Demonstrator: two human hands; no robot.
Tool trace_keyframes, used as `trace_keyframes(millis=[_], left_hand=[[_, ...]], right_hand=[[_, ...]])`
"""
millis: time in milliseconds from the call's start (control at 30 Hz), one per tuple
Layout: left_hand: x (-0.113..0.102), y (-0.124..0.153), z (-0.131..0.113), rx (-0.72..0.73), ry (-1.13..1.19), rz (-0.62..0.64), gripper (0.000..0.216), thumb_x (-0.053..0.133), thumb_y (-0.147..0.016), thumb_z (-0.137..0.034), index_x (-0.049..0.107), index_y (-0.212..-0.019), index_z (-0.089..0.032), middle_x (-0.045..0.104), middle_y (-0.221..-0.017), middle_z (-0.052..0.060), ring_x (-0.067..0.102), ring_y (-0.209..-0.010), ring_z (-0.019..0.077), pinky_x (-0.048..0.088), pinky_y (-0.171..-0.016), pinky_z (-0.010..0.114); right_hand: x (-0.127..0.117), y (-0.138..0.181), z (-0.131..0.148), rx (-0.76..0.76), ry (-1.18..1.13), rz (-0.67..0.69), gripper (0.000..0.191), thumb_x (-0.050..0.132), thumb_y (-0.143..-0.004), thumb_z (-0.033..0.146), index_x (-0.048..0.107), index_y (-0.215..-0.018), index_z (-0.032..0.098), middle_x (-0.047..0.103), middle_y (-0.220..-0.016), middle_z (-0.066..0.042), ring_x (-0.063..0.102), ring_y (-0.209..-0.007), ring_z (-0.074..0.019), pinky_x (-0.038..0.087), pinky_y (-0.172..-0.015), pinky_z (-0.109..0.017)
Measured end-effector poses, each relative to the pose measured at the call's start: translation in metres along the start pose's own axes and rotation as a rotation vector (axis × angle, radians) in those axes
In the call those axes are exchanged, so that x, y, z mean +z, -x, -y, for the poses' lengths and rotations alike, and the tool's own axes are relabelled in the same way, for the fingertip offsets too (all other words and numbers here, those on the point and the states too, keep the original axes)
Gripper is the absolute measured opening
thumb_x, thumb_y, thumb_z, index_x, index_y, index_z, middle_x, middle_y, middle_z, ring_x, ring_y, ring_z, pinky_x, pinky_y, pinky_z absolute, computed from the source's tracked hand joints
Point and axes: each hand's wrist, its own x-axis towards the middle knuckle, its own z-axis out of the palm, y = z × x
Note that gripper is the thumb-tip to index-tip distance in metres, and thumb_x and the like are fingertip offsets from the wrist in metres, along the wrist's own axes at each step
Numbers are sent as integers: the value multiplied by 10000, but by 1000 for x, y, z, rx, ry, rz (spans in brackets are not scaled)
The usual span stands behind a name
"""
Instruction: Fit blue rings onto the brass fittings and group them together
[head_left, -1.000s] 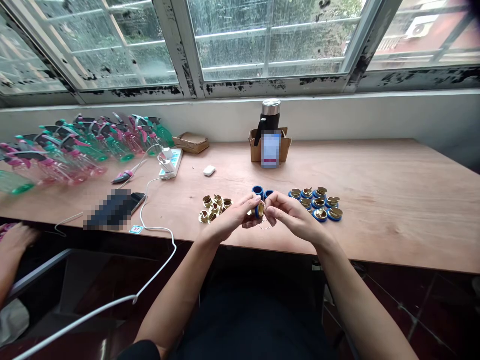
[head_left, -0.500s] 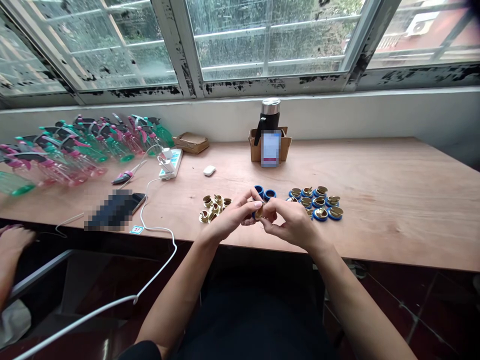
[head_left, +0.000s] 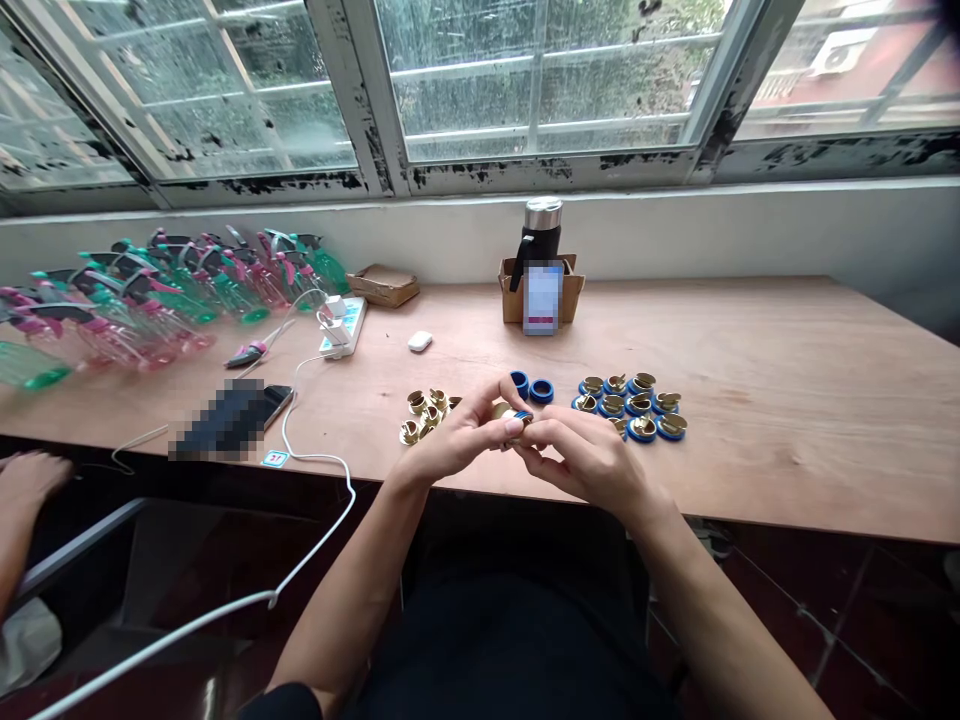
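Both hands meet over the front part of the table around a small gold cap with a blue ring (head_left: 520,416), partly hidden by fingers. My left hand (head_left: 466,428) is closed on it from the left, thumb along its near side. My right hand (head_left: 583,452) pinches its right edge with bent fingers. Just beyond the fingers stand two blue rings (head_left: 541,391). A small heap of loose gold caps (head_left: 431,413) lies by my left hand. Past my right hand, several gold caps seated in blue rings (head_left: 638,404) are laid out in rows.
A flask (head_left: 543,228) stands in a cardboard box (head_left: 571,297) with a phone (head_left: 541,298) leaning on it. To the left are several spray bottles (head_left: 217,285), a power strip (head_left: 343,330), a white case (head_left: 420,342), a dark tablet (head_left: 225,422) and another person's hand (head_left: 37,478).
The cap in my hands has turned, so its blue ring now shows on top. My right hand's fingers have curled closer against it.
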Motion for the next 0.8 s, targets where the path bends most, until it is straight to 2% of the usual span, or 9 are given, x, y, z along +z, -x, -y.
trace_keyframes(millis=[167,267,367,467,700,800], left_hand=[[-2,0,1,29,26,2,284,699,-985,-463,565,-1050,-222,519,-794,-31,446,-702,112,391,-680,240],[-2,-1,2,52,48,-15,274,673,-1000,-460,553,-1093,-233,585,-825,-15,499,-728,125,417,-695,252],[-1,-2,2,57,41,-50,294,671,-998,-469,552,-1152,-248,626,-851,-3,547,-770,143,447,-738,272],[0,-4,1,38,25,-78,335,696,-982,-475,555,-1195,-258,640,-878,1,546,-777,144,461,-772,285],[-2,-6,4,48,-42,-105,403,705,-991,-452,592,-1324,-256,682,-1063,54,594,-931,170,478,-811,276],[-3,-6,5,67,-32,-84,364,706,-997,-433,633,-1303,-249,694,-1061,62,611,-945,171,496,-853,288]], right_hand=[[0,-1,-1,70,-117,7,168,679,-990,81,619,-1031,232,674,-829,-12,642,-705,-153,525,-655,-290],[2,-1,-2,148,-276,-75,202,693,-974,79,627,-1071,244,696,-883,-17,659,-728,-152,557,-666,-290],[5,0,-1,303,-354,-157,247,711,-968,120,614,-1145,262,681,-871,-3,647,-726,-162,576,-678,-317],[7,0,1,454,-411,-188,208,692,-990,172,600,-1150,268,669,-888,-8,652,-738,-170,599,-713,-351],[6,-6,7,447,-350,-204,140,684,-986,168,618,-1071,257,698,-923,-22,646,-718,-158,590,-671,-338],[5,-5,5,530,-391,-257,138,709,-980,190,627,-1071,253,695,-962,-27,673,-773,-167,602,-719,-350]])
